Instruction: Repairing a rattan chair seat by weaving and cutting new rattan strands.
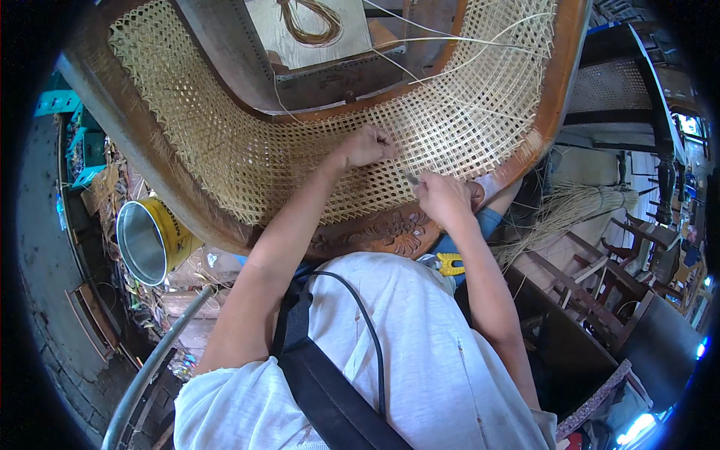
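A woven cane panel [247, 142] in a curved wooden chair frame [375, 229] with a carved rail lies across my lap. My left hand [367, 145] rests on the weave with its fingers pinched on a thin cane strand [450, 71] that runs up and to the right. My right hand [442, 195] is closed on a small metal tool whose tip touches the weave just left of it. The two hands are close together at the panel's lower right, where the weave is more open.
A yellow metal can [150, 238] lies on its side at the left among scraps. A yellow utility knife [448, 262] sits under the frame by my knee. A bundle of cane strands [570, 206] lies at the right, with wooden chair parts [600, 292] beyond. A coil of cane [311, 22] rests on a board at the top.
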Demonstrator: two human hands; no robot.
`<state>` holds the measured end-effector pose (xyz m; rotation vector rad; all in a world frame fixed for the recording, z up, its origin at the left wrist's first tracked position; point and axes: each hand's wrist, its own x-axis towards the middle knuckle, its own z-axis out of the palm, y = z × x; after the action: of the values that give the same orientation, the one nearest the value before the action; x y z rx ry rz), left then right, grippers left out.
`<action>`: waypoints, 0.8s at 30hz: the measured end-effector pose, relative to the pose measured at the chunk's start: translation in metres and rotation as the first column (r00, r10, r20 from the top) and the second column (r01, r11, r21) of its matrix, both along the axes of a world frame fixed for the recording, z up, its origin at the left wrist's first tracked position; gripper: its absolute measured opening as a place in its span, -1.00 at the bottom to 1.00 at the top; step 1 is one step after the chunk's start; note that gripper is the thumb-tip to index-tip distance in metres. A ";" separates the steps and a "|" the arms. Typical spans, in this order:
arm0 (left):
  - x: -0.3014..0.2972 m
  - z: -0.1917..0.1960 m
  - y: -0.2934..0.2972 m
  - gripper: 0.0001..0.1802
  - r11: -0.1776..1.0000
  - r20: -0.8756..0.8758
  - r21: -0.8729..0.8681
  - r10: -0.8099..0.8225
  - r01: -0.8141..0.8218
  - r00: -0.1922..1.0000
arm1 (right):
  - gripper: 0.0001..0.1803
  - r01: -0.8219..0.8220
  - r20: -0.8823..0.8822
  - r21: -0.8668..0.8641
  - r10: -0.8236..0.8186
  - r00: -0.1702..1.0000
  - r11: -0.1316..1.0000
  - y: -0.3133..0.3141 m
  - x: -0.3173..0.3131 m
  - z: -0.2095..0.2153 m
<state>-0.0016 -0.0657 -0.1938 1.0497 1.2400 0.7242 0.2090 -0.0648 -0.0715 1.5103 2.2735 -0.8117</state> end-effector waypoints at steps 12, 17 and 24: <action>-0.006 -0.003 0.010 -0.79 0.994 -0.177 -0.100 -0.057 0.040 0.983 | -0.77 -0.003 0.001 0.028 0.003 1.000 1.000 0.007 -0.017 -0.015; -0.001 -0.004 0.011 -0.75 0.984 -0.090 -0.002 -0.180 0.181 0.980 | -0.77 0.076 -0.064 -0.124 -0.085 0.994 0.989 0.018 -0.006 -0.014; 0.005 -0.025 -0.008 -0.70 0.998 -0.161 0.004 -0.065 0.066 0.985 | -0.71 -0.056 0.029 0.006 0.056 0.998 0.998 0.009 0.008 -0.021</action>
<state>0.0033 -0.0741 -0.2188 1.1696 1.3346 0.6043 0.2169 -0.0562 -0.0920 1.4450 2.2883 -0.7627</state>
